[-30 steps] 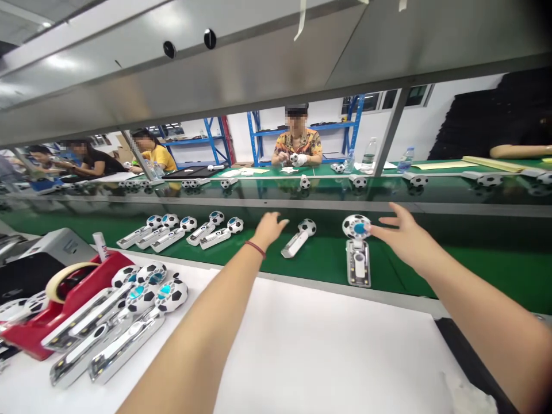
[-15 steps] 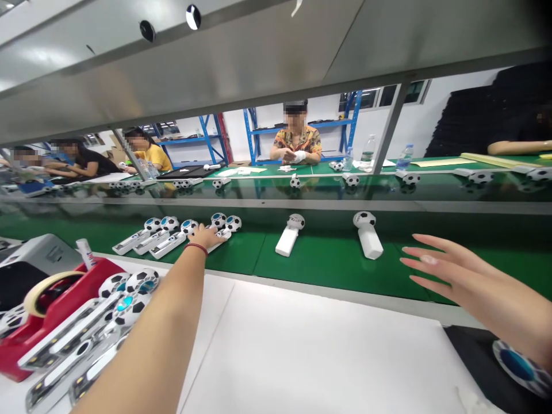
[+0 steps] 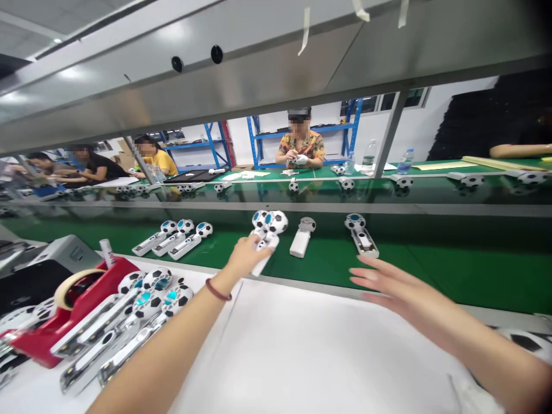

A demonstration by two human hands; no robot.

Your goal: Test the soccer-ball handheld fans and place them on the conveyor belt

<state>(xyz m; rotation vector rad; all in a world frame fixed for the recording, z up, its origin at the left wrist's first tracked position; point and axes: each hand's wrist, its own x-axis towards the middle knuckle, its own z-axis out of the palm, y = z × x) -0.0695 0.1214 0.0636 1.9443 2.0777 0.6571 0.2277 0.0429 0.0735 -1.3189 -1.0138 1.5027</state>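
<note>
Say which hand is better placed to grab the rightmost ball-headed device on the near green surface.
Right hand, likely: it looks empty and open, just below that device in the picture. The left hand grips two other devices and is farther away.

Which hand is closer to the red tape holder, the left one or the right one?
Left. The left hand is to the right of the red tape holder, gripping two soccer-ball gadgets. The right hand is farther right, with open fingers.
</note>
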